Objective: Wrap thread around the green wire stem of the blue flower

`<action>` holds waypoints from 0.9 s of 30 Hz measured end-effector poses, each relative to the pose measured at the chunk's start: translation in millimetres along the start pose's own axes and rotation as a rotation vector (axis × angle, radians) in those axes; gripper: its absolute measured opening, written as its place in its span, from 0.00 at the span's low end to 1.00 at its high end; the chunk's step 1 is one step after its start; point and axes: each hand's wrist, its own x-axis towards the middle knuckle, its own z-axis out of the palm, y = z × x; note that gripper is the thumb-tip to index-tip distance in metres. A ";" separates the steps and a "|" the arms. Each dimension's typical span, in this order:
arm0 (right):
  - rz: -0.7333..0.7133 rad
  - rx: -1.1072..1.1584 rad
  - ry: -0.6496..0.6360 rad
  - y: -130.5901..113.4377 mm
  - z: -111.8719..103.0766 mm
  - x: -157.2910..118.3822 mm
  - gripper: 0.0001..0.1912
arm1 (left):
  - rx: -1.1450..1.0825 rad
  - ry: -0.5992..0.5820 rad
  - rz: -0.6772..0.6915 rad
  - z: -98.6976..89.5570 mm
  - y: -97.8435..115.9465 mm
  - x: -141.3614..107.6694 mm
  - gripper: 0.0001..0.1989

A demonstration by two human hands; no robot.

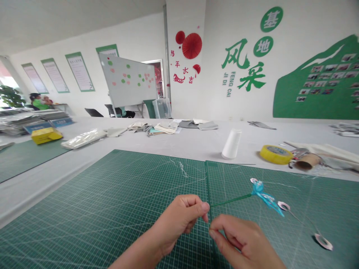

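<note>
The left hand (183,216) comes in from the near side with its forearm slanting up to the right, wrist almost straight, back of the hand upward and the other fingers curled under. Its thumb and index finger grasp the near left end of a green stem (231,200). The stem runs right and slightly away to a blue flower (257,188), which lies over the right cutting mat (314,216), its ribbon-like tails pointing right and near. The right hand (244,239) reaches in from the near right, knuckles up and bent, thumb and index fingertips drawn together just beside and nearer than the left hand; whether they pinch something thin, I cannot tell. Both hands meet close to the seam with the left cutting mat (98,201). Pale oval rings (324,242) lie around the flower. Farther off on the tabletop (196,144) stand a white cone (232,144) and, to its right, a yellow tape roll (276,154)
</note>
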 end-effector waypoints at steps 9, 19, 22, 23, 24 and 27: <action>-0.001 0.049 0.001 0.3 -0.2 -1.7 0.11 | 0.040 0.082 0.053 7.6 6.9 0.4 0.10; 0.287 0.216 0.019 27.5 8.2 4.8 0.18 | -0.265 0.198 0.121 -11.2 -1.2 8.3 0.12; 0.371 0.217 0.106 39.3 9.3 6.3 0.16 | -0.263 0.188 0.111 -9.6 -1.4 8.1 0.13; 0.362 0.223 0.168 41.6 8.4 6.6 0.14 | -0.260 0.181 0.106 -8.5 -1.4 7.5 0.13; 0.346 0.236 0.238 42.9 6.8 6.7 0.13 | -0.257 0.173 0.099 -7.4 -1.4 6.8 0.13; 0.338 0.359 0.386 41.1 0.4 5.6 0.14 | -0.247 0.149 0.075 -4.5 -1.8 5.0 0.13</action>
